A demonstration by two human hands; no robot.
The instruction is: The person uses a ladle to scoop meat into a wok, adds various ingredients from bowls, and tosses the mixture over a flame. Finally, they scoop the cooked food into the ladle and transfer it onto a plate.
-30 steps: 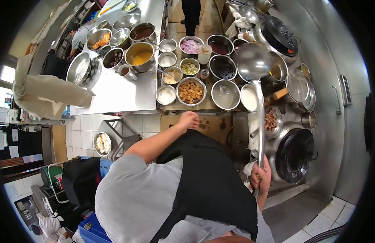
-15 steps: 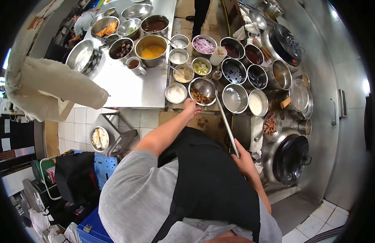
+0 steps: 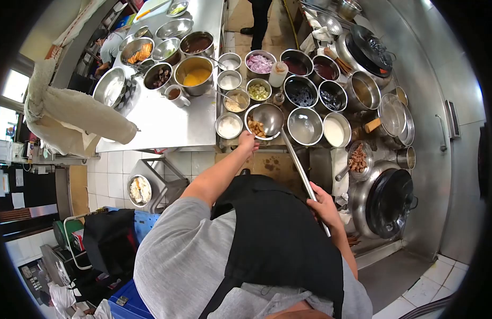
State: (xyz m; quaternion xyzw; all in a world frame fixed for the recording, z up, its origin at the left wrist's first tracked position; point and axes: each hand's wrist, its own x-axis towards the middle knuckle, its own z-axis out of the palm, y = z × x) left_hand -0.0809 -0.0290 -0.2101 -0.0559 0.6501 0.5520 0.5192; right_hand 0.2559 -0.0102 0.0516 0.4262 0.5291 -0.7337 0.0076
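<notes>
My right hand (image 3: 324,206) is closed around the long metal handle of a ladle (image 3: 268,118). The ladle's round head rests inside a metal bowl (image 3: 248,129) and covers much of it. Brown chunks of food (image 3: 255,126) show at the left of the ladle head. At the bowl's near left rim, my left hand (image 3: 248,142) grips the edge; its fingertips are partly hidden. A bowl of white powder (image 3: 228,126) stands just left of it, and a metal pot (image 3: 305,126) to its right.
Metal bowls with sliced onion (image 3: 260,63), chopped green pieces (image 3: 258,91) and dark sauce (image 3: 300,91) crowd around. A squeeze bottle (image 3: 278,74) stands among them. On the right are a milky pot (image 3: 337,130) and a black wok (image 3: 390,203). A person's legs (image 3: 259,24) are beyond.
The ladle head has shifted slightly right and nearer in the bowl, showing the chunks more on the left. Both hands keep their places, while the whole view has turned a little.
</notes>
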